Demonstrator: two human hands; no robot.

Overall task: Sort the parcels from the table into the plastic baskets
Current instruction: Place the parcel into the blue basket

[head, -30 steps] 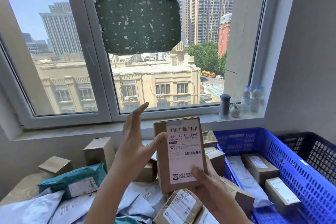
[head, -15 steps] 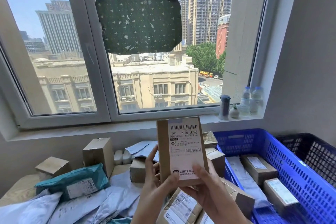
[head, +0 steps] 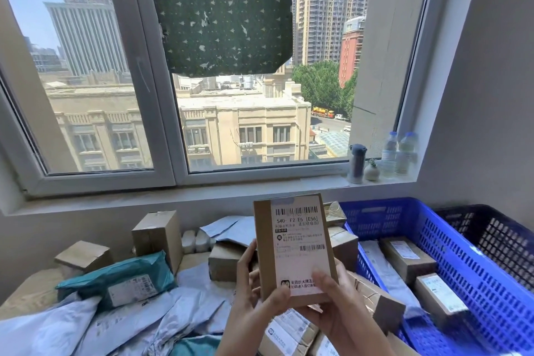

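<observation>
Both hands, left & right, gripping upright cardboard parcel, label facing cam.

— What is the held box looking like?
— It is showing matt brown cardboard, with a smooth white paper label lying over its face.
— And the blue basket?
— It is looking like hard plastic lattice, faintly shiny. Left of the blue basket, the teal mailer is gleaming as crinkled plastic film, and the pale mailers are showing a duller, creased film.
</observation>
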